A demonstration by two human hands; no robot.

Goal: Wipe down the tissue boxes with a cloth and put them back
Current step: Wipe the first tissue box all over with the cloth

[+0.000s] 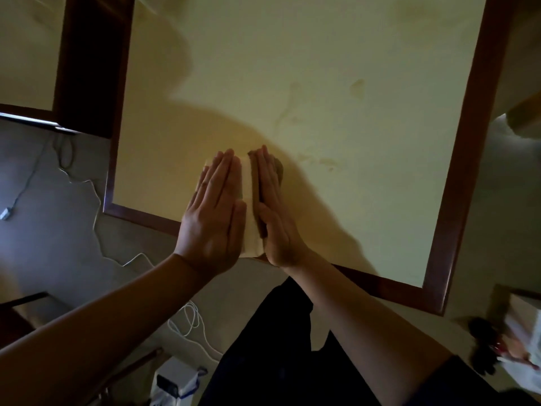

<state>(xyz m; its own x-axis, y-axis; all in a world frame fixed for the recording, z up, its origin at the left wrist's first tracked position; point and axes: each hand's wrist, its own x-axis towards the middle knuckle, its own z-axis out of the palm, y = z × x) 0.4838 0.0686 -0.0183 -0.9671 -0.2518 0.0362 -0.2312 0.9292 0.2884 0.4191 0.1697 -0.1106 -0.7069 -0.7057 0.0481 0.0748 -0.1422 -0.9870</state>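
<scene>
A pale tissue box [249, 206] stands at the near edge of the cream table [351, 142]. My left hand [213, 212] lies flat against its left side with straight fingers. My right hand [272, 212] presses flat against its right side, fingers straight. Only a narrow strip of the box shows between my palms. A brownish edge [279, 168] shows beside my right fingers; whether it is a cloth or part of the box is unclear.
The table has a dark wooden rim [468, 159] and faint stains [328, 162] on its top. White cables [96, 218] trail on the grey floor at left. A dark chair [90, 63] stands far left. Cluttered items [509, 347] lie at lower right.
</scene>
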